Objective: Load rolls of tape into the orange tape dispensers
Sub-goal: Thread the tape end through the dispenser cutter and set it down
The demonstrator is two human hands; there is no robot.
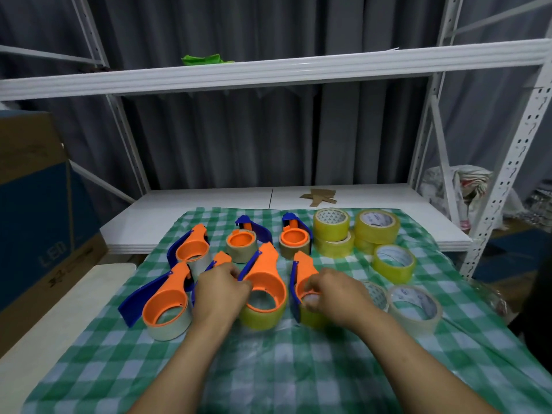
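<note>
Several orange and blue tape dispensers lie on the green checked cloth (268, 369). My left hand (219, 289) grips the edge of the middle dispenser (264, 282), which sits on a yellow roll. My right hand (334, 297) pinches the ring of another dispenser (303, 273) over a yellow roll (310, 319). Two loaded dispensers (167, 300) with clear tape lie at the left. Loose yellow rolls (394, 262) and clear rolls (415, 307) sit at the right.
Two dispensers with brown tape (242, 245) stand further back. A white shelf board (209, 201) holds cardboard scraps (319, 197). A large cardboard box (35, 204) stands at the left, and a white rack post (504, 174) at the right.
</note>
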